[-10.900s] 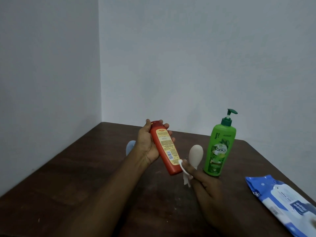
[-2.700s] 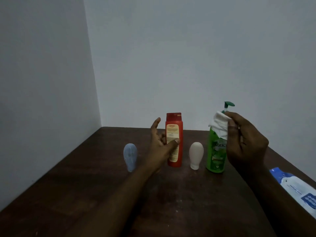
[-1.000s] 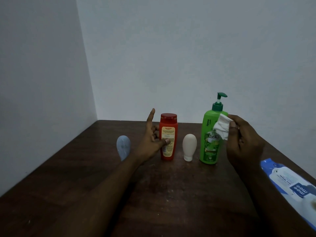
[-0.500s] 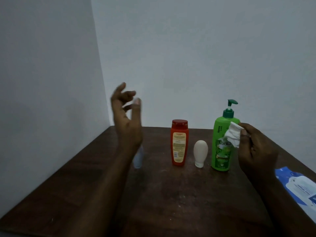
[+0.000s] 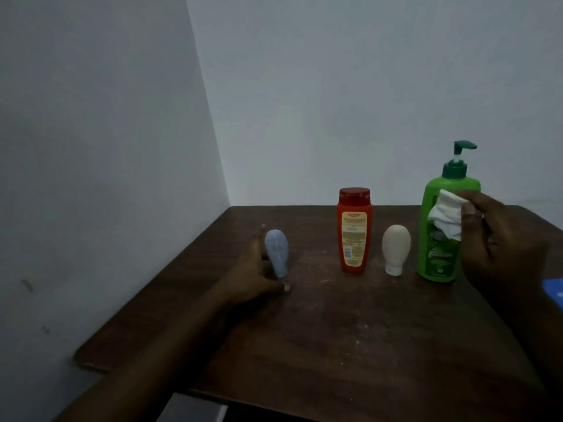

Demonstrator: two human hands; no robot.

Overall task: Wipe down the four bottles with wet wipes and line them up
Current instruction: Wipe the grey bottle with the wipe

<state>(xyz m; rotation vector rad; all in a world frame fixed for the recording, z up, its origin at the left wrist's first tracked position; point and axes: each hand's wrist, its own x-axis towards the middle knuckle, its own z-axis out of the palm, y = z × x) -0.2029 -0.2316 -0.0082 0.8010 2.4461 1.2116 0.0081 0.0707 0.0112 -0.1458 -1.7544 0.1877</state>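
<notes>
Pinching a crumpled wet wipe [image 5: 444,215] between thumb and fingers, right hand [image 5: 502,239] holds it against the front of the green pump bottle [image 5: 436,261], upright toward the bench's [image 5: 335,345] right edge. Left hand [image 5: 251,277] is curled around the blue tube [image 5: 276,255] near the left edge, thumb at its cap, fingers behind it; the tube leans slightly. Red bottle [image 5: 353,229] and cream tube [image 5: 396,248] stand between them, apart, in a row toward the far edge. Blue wipes pack [image 5: 554,289] shows at the right edge.
</notes>
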